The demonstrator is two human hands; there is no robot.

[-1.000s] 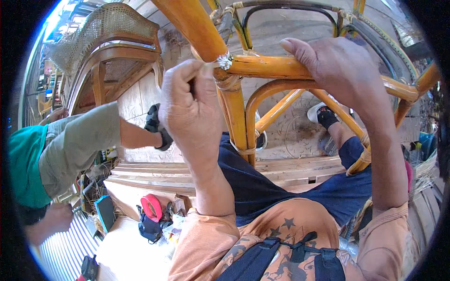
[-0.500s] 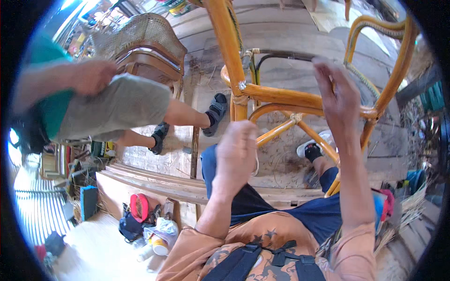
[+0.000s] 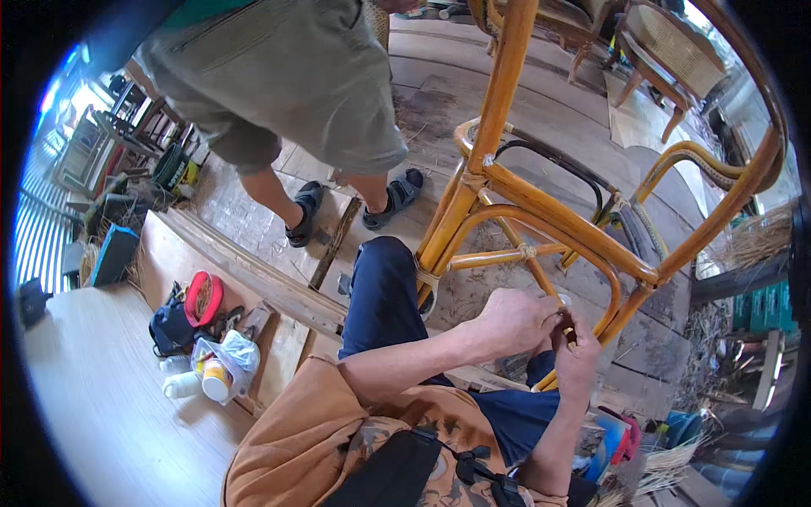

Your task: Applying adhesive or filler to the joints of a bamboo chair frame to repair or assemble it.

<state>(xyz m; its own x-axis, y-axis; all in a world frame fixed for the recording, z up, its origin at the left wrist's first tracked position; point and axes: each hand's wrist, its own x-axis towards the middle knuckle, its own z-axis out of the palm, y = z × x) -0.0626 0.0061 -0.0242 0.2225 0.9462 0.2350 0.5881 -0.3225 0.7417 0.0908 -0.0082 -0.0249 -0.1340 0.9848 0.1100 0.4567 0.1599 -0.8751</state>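
My left hand (image 3: 517,323) and my right hand (image 3: 579,345) meet in front of my lap, fingertips pinched close together. Whatever sits between the fingers is too small to make out. Just beyond them stands a rattan chair frame (image 3: 568,218) of glossy orange-brown poles, tilted in the view, with curved braces under its seat rail. Pale bindings wrap several of its joints. The seat has no panel, so the floor shows through. Both hands appear in front of the frame's lower braces; whether they touch these I cannot tell.
A person in grey shorts (image 3: 287,84) and sandals stands at the left, close to the frame. Long wooden planks (image 3: 245,264) lie beside my left knee. Near them are a red-rimmed container (image 3: 203,297) and a plastic bag (image 3: 241,355) with bottles. Pale strips (image 3: 672,465) lie at lower right.
My hands were raised and apart, blurred by motion; now they are lower and joined at the fingertips. The other person has come closer. My view has turned, shifting the chair frame in it.
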